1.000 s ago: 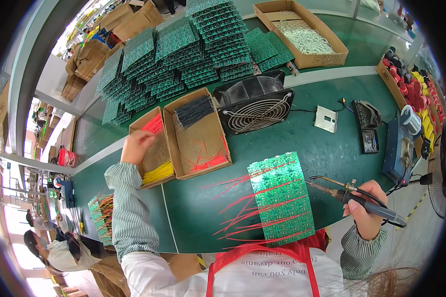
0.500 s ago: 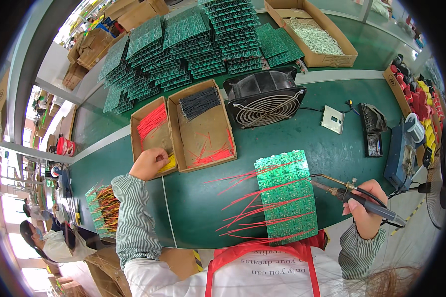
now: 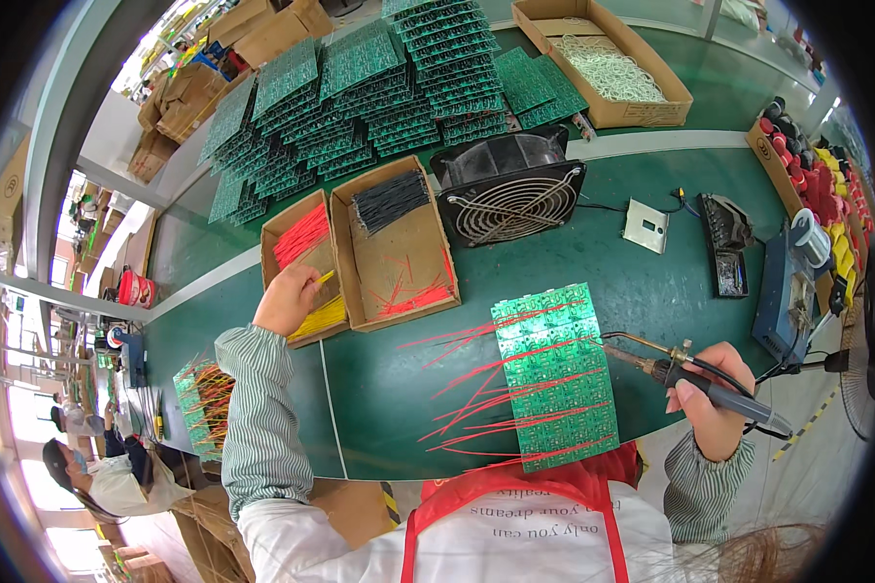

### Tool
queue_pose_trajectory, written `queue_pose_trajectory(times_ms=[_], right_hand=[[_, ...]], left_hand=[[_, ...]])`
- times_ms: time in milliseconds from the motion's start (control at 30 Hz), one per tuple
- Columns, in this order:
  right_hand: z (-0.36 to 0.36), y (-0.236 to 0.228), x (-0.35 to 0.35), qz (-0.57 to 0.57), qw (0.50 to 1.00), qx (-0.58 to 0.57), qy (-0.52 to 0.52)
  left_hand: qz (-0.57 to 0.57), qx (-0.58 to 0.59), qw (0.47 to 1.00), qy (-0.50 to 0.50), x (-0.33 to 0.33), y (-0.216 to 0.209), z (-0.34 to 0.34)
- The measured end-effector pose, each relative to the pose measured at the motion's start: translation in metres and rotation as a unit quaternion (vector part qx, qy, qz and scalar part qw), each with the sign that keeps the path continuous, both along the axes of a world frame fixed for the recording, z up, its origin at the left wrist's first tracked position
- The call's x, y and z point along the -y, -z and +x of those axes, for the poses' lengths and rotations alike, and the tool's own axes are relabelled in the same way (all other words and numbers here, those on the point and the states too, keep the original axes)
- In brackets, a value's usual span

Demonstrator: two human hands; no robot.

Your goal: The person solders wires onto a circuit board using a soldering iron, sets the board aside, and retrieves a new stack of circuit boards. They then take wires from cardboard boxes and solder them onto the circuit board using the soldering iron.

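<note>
My left hand is over the narrow cardboard box, its fingers pinched on a yellow wire. More yellow wires lie in the near part of that box, with red wires in the far part. In my right hand is a soldering iron with a thin metal tube beside its tip. The tip points left, at the right edge of a green circuit board panel. Rows of red wires extend left from the panel.
A wider box contains black and red wires. Behind it are stacked circuit boards and a black fan. A wired panel lies left. At right are a blue soldering station, a solder spool and a black tray.
My left hand has risen slightly away from the yellow wires and now shows a yellow wire between its fingers. The iron stays at the panel's right edge.
</note>
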State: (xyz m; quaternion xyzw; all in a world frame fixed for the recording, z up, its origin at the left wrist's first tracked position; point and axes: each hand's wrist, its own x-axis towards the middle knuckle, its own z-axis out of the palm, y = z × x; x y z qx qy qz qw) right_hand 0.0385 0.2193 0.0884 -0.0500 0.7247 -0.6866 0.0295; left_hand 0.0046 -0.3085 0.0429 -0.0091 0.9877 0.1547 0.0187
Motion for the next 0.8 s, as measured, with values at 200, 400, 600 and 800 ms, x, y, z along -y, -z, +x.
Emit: queue_pose_trajectory(times_ms=[200,400,600,800], right_hand=[[0.002,0.0,-0.003,0.009,1.0,-0.014,-0.006],[0.001,-0.006,-0.001,-0.006,1.0,0.001,0.003],[-0.007,-0.002,0.002,0.017,0.999,-0.029,-0.029],[-0.016,-0.001,0.013,0.063,0.993,-0.083,-0.059]], left_hand=[[-0.334,0.048,0.941,0.038,0.002,-0.007,-0.006],[-0.472,0.098,0.876,0.007,-0.005,0.025,-0.008],[-0.446,0.064,0.893,0.016,-0.006,0.005,-0.001],[0.088,-0.11,0.989,0.04,-0.145,-0.073,0.014]])
